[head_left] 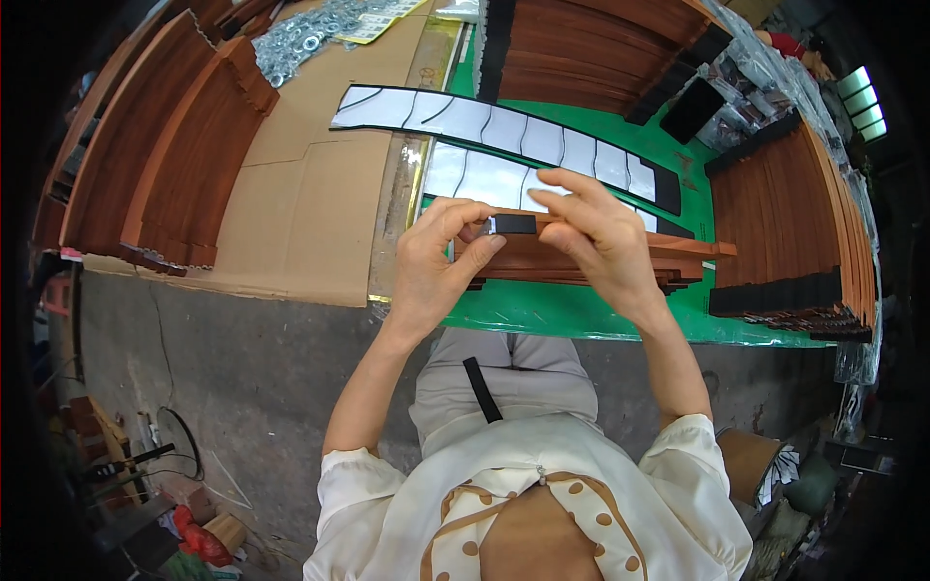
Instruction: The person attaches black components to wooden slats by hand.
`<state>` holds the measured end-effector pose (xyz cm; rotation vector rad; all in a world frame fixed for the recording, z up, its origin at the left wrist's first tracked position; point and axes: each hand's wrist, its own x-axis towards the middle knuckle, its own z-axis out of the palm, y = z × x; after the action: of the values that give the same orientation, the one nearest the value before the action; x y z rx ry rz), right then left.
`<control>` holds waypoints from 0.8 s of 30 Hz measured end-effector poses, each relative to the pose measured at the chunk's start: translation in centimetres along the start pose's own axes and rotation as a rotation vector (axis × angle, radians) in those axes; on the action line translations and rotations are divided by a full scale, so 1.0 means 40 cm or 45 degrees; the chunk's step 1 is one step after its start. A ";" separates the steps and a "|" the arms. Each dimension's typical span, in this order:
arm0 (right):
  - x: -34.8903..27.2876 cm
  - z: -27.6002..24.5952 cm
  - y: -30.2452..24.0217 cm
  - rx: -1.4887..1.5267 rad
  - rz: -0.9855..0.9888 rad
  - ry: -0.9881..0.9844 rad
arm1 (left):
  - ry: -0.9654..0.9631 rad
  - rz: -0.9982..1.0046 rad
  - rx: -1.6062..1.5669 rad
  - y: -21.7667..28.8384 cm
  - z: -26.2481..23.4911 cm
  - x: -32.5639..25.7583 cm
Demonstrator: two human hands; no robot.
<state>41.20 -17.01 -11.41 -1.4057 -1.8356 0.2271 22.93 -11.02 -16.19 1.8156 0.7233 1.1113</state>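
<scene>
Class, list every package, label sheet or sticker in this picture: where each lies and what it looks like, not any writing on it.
Small black rectangular sticker: pinched between left hand and right hand.
Two white backing sheets with black-edged peel-off pieces: on the green mat, beyond the hands.
Clear plastic bags: far right, crinkled.
Yellowish printed card: top, beside metal washers.

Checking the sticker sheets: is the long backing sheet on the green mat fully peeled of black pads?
No: the backing sheet keeps a black pad at its right end.

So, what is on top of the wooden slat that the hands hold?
A small black strip lies on the wooden slat, pressed by the left hand and right hand. Fingers cover its ends.
</scene>
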 end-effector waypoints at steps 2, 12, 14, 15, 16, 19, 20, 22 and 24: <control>-0.007 -0.006 0.013 0.189 0.131 0.082 | 0.006 -0.001 0.002 -0.001 -0.001 -0.001; -0.044 0.028 0.022 -0.246 -0.275 0.173 | 0.094 0.494 0.441 0.002 0.029 0.006; -0.045 0.051 0.017 -0.275 -0.321 0.252 | -0.004 0.512 0.508 0.012 0.012 -0.006; -0.043 0.055 0.021 -0.259 -0.347 0.276 | -0.006 0.454 0.520 0.018 0.012 -0.011; -0.040 0.059 0.020 -0.233 -0.341 0.293 | 0.017 0.457 0.551 0.018 0.011 -0.015; -0.055 0.027 0.035 -0.205 -0.334 0.318 | 0.021 0.418 0.509 -0.002 0.030 -0.013; -0.058 0.008 0.029 -0.212 -0.358 0.299 | 0.007 0.435 0.506 0.001 0.024 -0.017; -0.075 -0.045 0.032 -0.250 -0.377 0.299 | -0.051 0.362 0.464 0.003 0.011 -0.023; -0.113 -0.115 0.073 -0.252 -0.334 0.427 | -0.007 0.363 0.482 0.002 0.003 -0.027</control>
<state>46.77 -21.32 -12.15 -1.2271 -1.7678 -0.3140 22.56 -11.97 -16.59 2.2971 0.7228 1.2110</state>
